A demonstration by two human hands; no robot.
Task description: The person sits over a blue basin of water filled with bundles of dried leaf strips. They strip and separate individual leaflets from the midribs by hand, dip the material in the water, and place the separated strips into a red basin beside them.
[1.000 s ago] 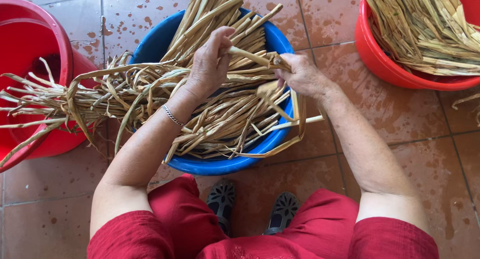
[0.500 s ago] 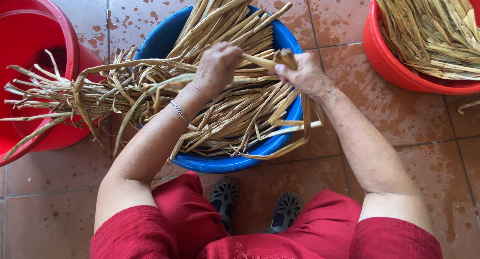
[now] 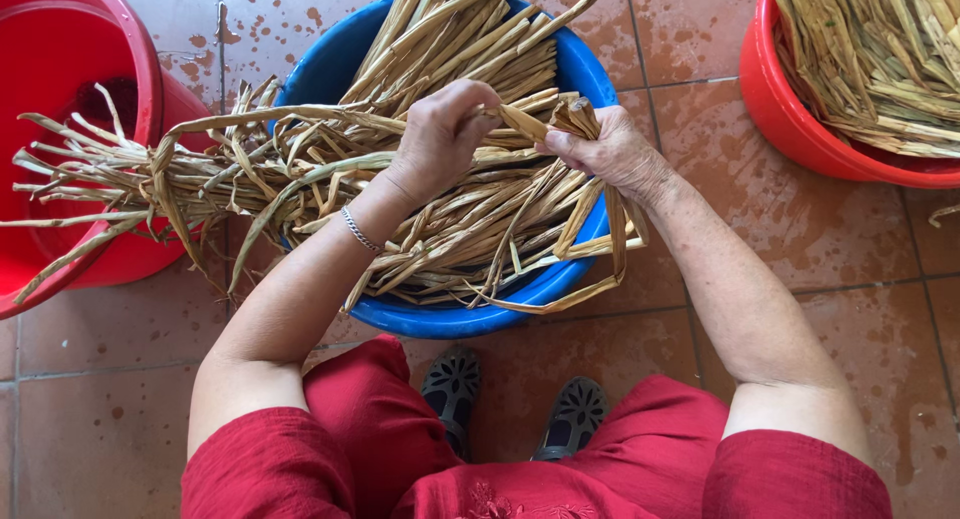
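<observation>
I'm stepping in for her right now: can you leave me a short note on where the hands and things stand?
Left hand: closed around the bundle of long dried tan leaves lying across the round blue plastic basin.
Right hand: grip pinching the bundle's folded leaf ends.
Done: bundle gathered.
Left: the ends look unsecured; more leaves wait in the basin and in the red plastic tub at right.

The dried leaves were straw-tan with a few greenish strands. The basin under them was bright blue; the tubs at the floor's left and right edges were red. The floor tiles were terracotta (speckled with darker spots). The sleeves were crimson.
</observation>
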